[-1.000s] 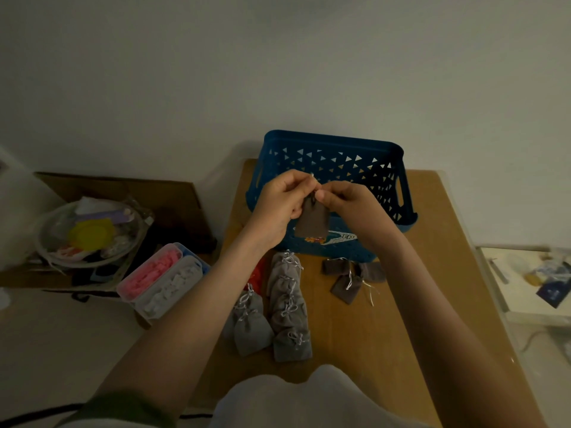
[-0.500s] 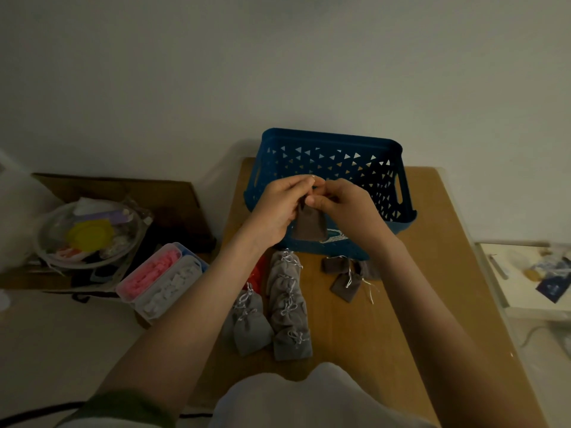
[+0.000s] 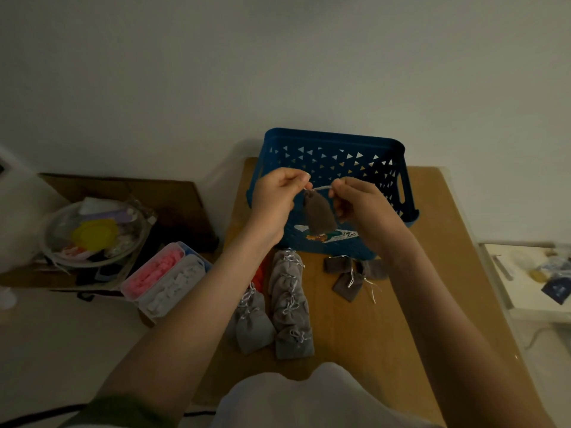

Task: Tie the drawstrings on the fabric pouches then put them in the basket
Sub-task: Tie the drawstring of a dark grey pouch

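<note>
Head view: small brown fabric pouch (image 3: 319,216) dangling before blue perforated plastic basket (image 3: 333,139), above wooden table (image 3: 401,304). Left hand (image 3: 275,205) and right hand (image 3: 361,208) each pinching one end of pale drawstring (image 3: 321,187), stretched between curled fingers.

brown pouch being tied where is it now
Head view, centre: the brown pouch hangs by its drawstring between the left hand and right hand, in front of the blue basket.
</note>
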